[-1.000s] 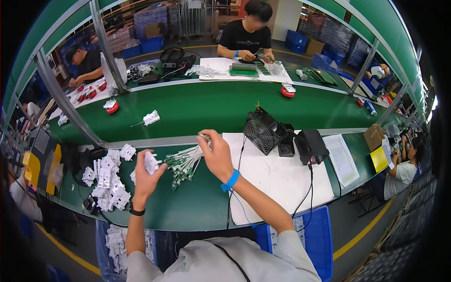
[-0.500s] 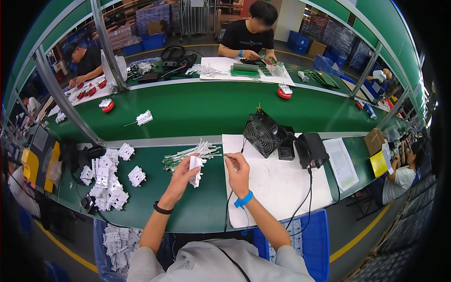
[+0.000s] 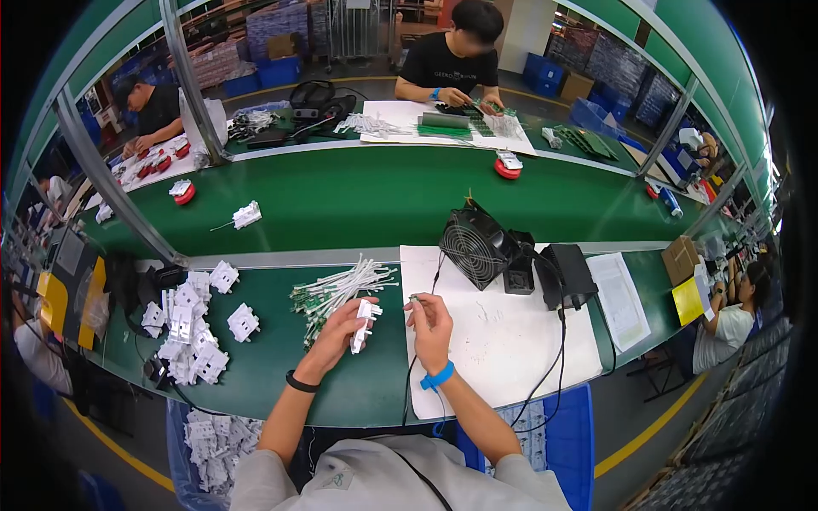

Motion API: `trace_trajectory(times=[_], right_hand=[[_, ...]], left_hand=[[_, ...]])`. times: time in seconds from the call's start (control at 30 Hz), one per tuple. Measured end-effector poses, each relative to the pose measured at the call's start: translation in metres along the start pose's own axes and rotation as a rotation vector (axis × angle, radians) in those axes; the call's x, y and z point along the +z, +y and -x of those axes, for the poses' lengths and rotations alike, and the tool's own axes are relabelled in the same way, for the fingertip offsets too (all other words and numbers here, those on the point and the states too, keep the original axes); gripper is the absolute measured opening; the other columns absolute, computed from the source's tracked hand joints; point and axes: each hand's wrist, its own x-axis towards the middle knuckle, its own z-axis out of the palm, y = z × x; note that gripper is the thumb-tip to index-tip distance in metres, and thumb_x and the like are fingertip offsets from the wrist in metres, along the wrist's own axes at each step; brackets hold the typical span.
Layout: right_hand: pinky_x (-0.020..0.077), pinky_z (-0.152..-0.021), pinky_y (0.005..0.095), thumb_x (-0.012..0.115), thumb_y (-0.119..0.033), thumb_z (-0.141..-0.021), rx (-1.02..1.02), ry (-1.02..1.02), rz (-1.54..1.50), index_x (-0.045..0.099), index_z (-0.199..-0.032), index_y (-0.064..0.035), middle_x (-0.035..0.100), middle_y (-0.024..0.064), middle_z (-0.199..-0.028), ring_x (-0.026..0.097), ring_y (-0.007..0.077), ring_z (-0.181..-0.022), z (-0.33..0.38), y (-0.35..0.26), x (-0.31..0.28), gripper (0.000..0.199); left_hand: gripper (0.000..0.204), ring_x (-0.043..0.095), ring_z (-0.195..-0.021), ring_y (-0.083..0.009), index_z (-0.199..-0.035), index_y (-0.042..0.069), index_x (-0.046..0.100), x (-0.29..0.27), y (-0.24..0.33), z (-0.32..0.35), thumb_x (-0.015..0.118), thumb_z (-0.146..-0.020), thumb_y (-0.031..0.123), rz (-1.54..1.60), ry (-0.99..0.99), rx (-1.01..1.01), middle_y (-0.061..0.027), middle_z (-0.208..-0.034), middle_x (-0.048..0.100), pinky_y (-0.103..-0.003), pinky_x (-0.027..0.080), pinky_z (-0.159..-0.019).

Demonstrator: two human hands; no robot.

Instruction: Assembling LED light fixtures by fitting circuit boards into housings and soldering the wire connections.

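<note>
**Left hand (image 3: pixel 337 334) grips a white plastic part (image 3: pixel 362 329); right hand (image 3: pixel 434 327) pinches a small piece (image 3: pixel 416 298)**

Head view: the left fingers are closed around the white plastic part, which stands on edge at their right side, facing the right hand. The right thumb and fingertips are drawn together on the small piece, too small to make out; the two hands are apart. Just beyond the left fingers lies a bundle of white leads (image 3: pixel 362 277) with green ends. Left of those fingers sit a lone white part (image 3: pixel 244 323) and, farther out, a pile of similar parts (image 3: pixel 189 336). Beyond the right fingers, to their right, stands a black fan (image 3: pixel 474 244) on a white sheet (image 3: pixel 511 353).
</note>
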Motion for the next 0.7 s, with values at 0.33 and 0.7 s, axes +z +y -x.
trace_trajectory(times=[0.33, 0.7], right_hand=[[0.0479, -0.064, 0.0237, 0.059, -0.004, -0.101, 0.003, 0.005, 0.021, 0.059, -0.117, 0.0031, 0.069, 0.0087, -0.092, 0.058, 0.0091, -0.071, 0.002, 0.003, -0.001, 0.017], [0.0516, -0.068, 0.025, 0.062, -0.005, -0.101, 0.001, -0.03, 0.056, 0.062, -0.115, 0.004, 0.072, 0.012, -0.096, 0.064, 0.0114, -0.076, 0.004, 0.004, 0.001, 0.017]], left_hand=[[0.059, 0.056, -0.079, -0.0065, -0.147, 0.007, 0.049, -0.001, -0.012, 0.001, 0.065, -0.094, 0.027, 0.087, -0.151, -0.07, 0.0001, -0.098, 0.057, -0.022, 0.048, -0.064], [0.06, 0.059, -0.086, -0.0099, -0.147, 0.009, 0.046, -0.001, -0.02, 0.001, 0.068, -0.093, 0.023, 0.07, -0.131, -0.029, -0.0027, -0.105, 0.059, -0.024, 0.052, -0.072]])
